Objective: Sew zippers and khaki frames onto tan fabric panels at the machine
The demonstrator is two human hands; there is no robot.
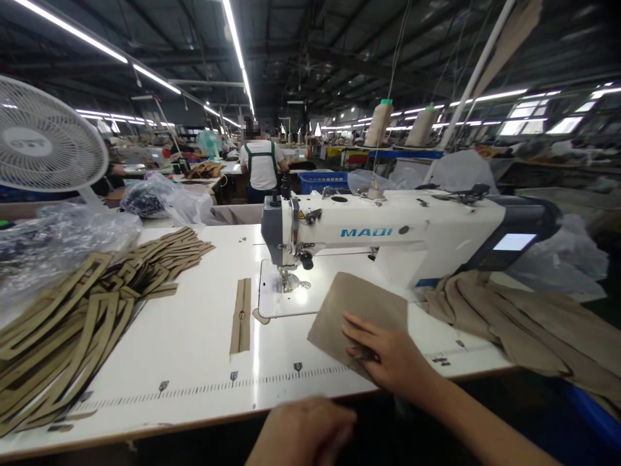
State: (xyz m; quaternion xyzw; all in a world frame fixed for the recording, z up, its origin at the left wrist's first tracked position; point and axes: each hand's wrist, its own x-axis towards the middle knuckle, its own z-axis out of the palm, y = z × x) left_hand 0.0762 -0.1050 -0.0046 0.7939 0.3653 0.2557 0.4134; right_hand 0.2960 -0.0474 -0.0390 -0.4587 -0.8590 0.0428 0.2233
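The right hand (395, 356) lies before the white, dark-ended sewing machine (392, 220), palm down, two fingers stretched out on one flat brown fabric panel (359, 301), the others bent by one small dark item (365, 353), whose grip I cannot tell; the left hand (305, 430), blurred and seemingly half curled, is nearer the wearer than the machine; whether it holds anything I cannot tell; left of the machine lie one slotted brown strip (240, 317) and a pile of khaki looped strips (97, 317), too tangled to count; two beige thread cones (379, 126) stand behind it; the glossy white table (194, 349) beneath it bears a printed ruler; beyond it, one person (262, 162) stands in a strip-lit workshop.
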